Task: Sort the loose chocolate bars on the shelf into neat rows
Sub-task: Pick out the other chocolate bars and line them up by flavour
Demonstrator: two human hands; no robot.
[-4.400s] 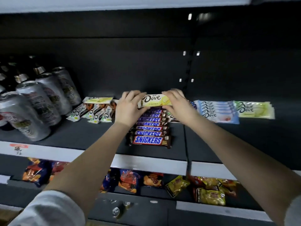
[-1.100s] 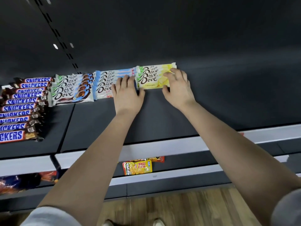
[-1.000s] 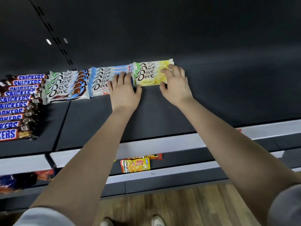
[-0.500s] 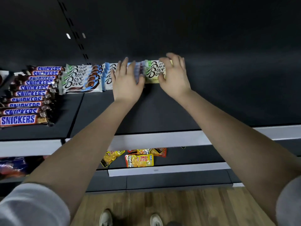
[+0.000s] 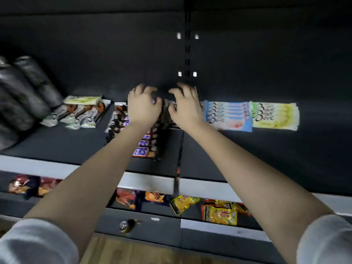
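Observation:
The frame is motion-blurred. My left hand (image 5: 143,106) hovers over the far end of the Snickers row (image 5: 143,144), fingers loosely bent, holding nothing I can see. My right hand (image 5: 185,108) is just to its right, fingers spread, over a stack of brown Dove bars (image 5: 167,113) that shows between the two hands. Right of them lie a neat blue Dove stack (image 5: 228,117) and a neat yellow Dove stack (image 5: 274,116). At the left, loose Dove bars (image 5: 80,114) lie askew, with one yellow Dove bar (image 5: 82,100) at their far edge.
Dark cans (image 5: 24,96) stand at the far left of the black shelf (image 5: 57,147). A slotted upright (image 5: 187,50) runs up the back wall. The lower shelf holds snack bags (image 5: 219,214). Wooden floor shows below.
Both hands have left the yellow Dove stack and moved left to the Snickers and brown Dove rows. The view has swung left, bringing the cans and loose bars back in.

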